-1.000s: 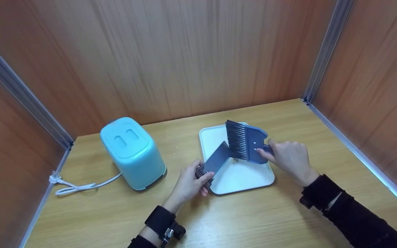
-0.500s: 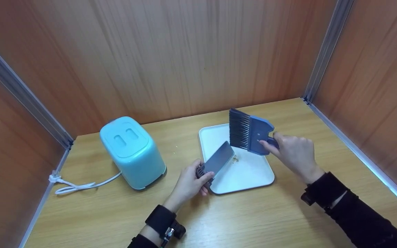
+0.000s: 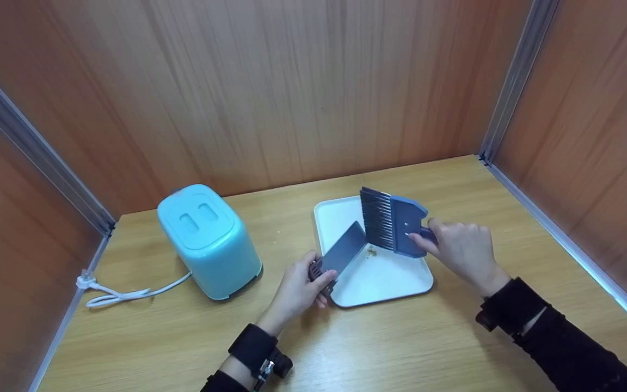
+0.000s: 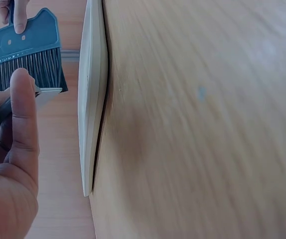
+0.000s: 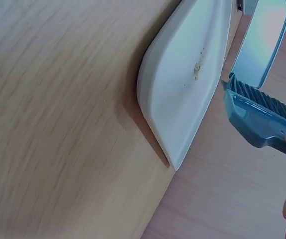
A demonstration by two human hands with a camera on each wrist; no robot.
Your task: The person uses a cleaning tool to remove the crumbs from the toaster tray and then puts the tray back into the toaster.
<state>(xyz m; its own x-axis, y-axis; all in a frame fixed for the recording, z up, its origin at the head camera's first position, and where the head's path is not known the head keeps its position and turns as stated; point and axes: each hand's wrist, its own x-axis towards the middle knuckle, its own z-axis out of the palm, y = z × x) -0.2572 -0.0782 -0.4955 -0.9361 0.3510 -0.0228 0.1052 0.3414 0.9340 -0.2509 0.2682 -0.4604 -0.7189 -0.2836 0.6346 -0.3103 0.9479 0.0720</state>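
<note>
Blue with dark bristles, a hand brush (image 3: 407, 226) is gripped by its handle in my right hand (image 3: 465, 255). My left hand (image 3: 296, 286) pinches a flat grey metal crumb tray (image 3: 345, 246) by its dark slotted end, thumb on top. Both are above a white tray (image 3: 381, 283), the crumb tray tilted. The bristles (image 5: 267, 102) meet the crumb tray's far end in the right wrist view. A small heap of brown crumbs (image 5: 198, 69) lies on the white tray. In the left wrist view, the brush (image 4: 26, 42) shows behind my thumb.
A turquoise toaster-like appliance (image 3: 215, 245) with a covered top stands left on the wooden table (image 3: 183, 348). Its white cord (image 3: 139, 294) lies coiled beside it. A few tiny specks sit between appliance and white tray. Wood panels (image 3: 292, 92) enclose the back and sides.
The brush rose up and right away from the crumb tray, then came back down against its end. The crumbs on the white tray came into fuller view. My left hand stayed nearly still.
</note>
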